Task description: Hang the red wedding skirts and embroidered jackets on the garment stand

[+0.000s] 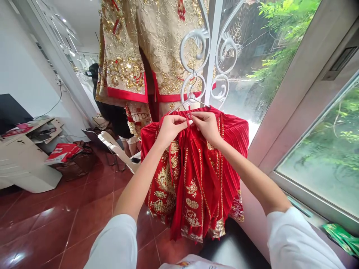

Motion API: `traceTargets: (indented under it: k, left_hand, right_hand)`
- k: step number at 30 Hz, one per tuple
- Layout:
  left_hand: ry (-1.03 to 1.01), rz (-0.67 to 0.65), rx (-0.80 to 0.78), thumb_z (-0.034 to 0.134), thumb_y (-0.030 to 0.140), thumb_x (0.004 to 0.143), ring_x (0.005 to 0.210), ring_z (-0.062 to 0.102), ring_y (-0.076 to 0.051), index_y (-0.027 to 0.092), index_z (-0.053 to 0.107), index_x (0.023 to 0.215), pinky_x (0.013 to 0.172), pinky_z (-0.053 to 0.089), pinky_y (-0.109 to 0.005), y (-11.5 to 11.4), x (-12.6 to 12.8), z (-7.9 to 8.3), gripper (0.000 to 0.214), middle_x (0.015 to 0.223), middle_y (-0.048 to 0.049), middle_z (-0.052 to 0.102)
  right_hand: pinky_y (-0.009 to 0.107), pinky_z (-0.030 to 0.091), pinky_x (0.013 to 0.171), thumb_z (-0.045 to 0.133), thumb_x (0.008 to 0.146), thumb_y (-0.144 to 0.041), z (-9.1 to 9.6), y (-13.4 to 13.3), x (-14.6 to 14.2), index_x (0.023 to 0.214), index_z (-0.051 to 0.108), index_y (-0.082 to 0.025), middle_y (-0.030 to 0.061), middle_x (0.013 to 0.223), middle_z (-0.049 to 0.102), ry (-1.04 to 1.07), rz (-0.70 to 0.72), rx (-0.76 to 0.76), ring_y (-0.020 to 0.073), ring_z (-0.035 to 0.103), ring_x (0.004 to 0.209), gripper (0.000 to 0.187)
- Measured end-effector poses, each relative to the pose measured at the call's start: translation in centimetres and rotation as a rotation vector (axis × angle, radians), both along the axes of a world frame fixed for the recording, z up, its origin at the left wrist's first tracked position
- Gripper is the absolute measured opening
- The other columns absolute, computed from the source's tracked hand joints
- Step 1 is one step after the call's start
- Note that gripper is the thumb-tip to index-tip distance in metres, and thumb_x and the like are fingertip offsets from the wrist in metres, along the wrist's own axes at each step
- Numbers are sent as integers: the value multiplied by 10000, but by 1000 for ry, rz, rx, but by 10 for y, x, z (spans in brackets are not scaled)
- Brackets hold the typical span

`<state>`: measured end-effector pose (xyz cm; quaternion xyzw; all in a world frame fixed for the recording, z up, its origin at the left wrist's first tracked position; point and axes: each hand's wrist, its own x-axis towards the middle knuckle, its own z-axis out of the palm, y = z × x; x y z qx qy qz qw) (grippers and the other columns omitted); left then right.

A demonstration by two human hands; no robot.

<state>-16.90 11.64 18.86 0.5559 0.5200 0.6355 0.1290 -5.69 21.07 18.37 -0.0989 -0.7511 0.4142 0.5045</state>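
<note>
A red pleated skirt (pixel 193 186) with gold embroidery hangs from a wire hanger (pixel 193 85), hooked on a white scrollwork frame (pixel 196 37). At the middle of its waistband, my left hand (pixel 174 129) pinches a thin red ribbon (pixel 189 116). My right hand (pixel 206 126) faces it from the other side, thumb and fingers closed on the same ribbon. The fingertips of both hands nearly meet just below the hanger. Below them, long red strips hang down the skirt's front. Exactly how the ribbon is looped between the fingers is too small to make out.
A beige and gold embroidered garment (pixel 165 56) hangs behind the skirt. To the left stand a white chair (pixel 114 149), a desk (pixel 25 160) and a red box (pixel 64 152). A person in black (pixel 112 112) is partly hidden behind the garment. Windows (pixel 322 142) line the right.
</note>
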Motion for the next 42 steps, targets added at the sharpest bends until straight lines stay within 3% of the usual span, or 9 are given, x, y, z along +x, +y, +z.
traceTargets:
  k: [4,11,15,20,27,29,34,37,42]
  left_hand:
    - [119,60,11,752,430,604,578,443,-100,134,610,604,571,353,-245,2,-1,-3,329,609,2,546]
    - [252,25,11,624,232,698,576,379,-88,146,574,672,576,329,-236,-2,-5,-7,103,662,19,496]
    - [280,32,61,563,175,714,647,426,-97,154,551,724,627,366,-230,0,-6,-11,27,773,1,504]
    - [241,22,144,572,190,708,891,514,-147,157,559,741,820,406,-261,4,-9,-17,48,939,-49,554]
    - [235,-82,96,533,213,723,827,538,-128,158,521,731,776,431,-255,1,-13,-15,57,965,-48,579]
    - [277,1,98,520,205,731,847,548,-136,156,491,686,742,439,-251,-6,-16,-13,72,967,-58,582]
    - [498,458,168,503,93,696,701,519,-111,169,470,672,640,417,-236,-26,-21,-15,86,763,-10,550]
    - [322,439,201,513,107,696,578,485,-88,181,453,693,566,408,-224,-28,-13,-18,95,660,20,528]
    - [-221,-23,117,480,186,734,395,354,-52,210,394,775,383,308,-179,-21,-2,-11,99,556,75,410]
  right_hand:
    - [293,456,745,537,821,-233,-10,5,-2,891,717,-188,43,855,682,-12,-69,322,162,599,781,198]
    - [286,441,752,453,892,-229,-3,5,9,909,708,-196,61,902,596,-101,-52,644,152,549,830,257]
    - [312,443,769,480,869,-193,3,2,9,836,704,-205,63,894,586,-119,-85,665,171,543,860,226]
    - [301,441,724,527,825,-173,4,5,9,788,699,-184,53,855,605,-79,-20,616,158,557,794,176]
    - [267,423,672,537,776,-179,2,1,6,709,617,-154,45,795,609,-35,40,573,132,549,728,107]
    - [257,397,622,526,733,-142,3,0,12,667,557,-159,26,727,574,-50,-18,545,117,508,664,75]
    - [267,324,578,491,638,-96,5,-2,35,558,367,-185,3,629,450,-199,-322,557,105,388,593,174]
    - [265,313,552,488,617,-99,5,-8,40,533,345,-189,0,579,436,-187,-333,399,100,381,556,188]
    - [218,187,392,467,652,-134,18,-15,36,603,427,-175,13,597,495,-156,127,-368,55,338,430,75]
